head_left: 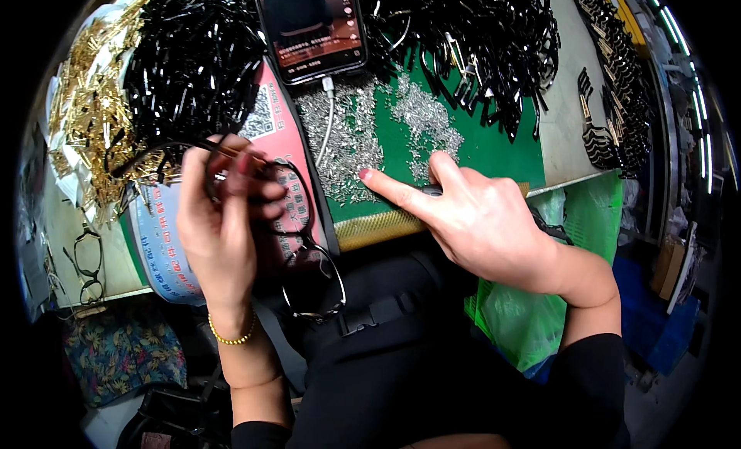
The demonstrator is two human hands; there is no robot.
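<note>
My left hand (216, 240), slightly blurred, is closed around an eyeglass frame (340, 279). Its rims hang below the fingers, over my lap, and a dark temple arm reaches out to the left. My right hand (486, 225) stretches its index finger to the edge of a spread of tiny silver screws (343, 152) on the green mat (513, 159). The other fingers of that hand curl under, partly hidden. A dark, slim tool (549, 227) pokes out beside the palm; its kind cannot be made out.
A phone (312, 28) with a white cable (330, 121) stands behind the screws. Black temple arms (193, 55) and gold ones (93, 117) lie heaped at left, with more black ones (494, 40) at right. A glasses frame (87, 256) lies far left; a green bag (532, 318) hangs below the table edge.
</note>
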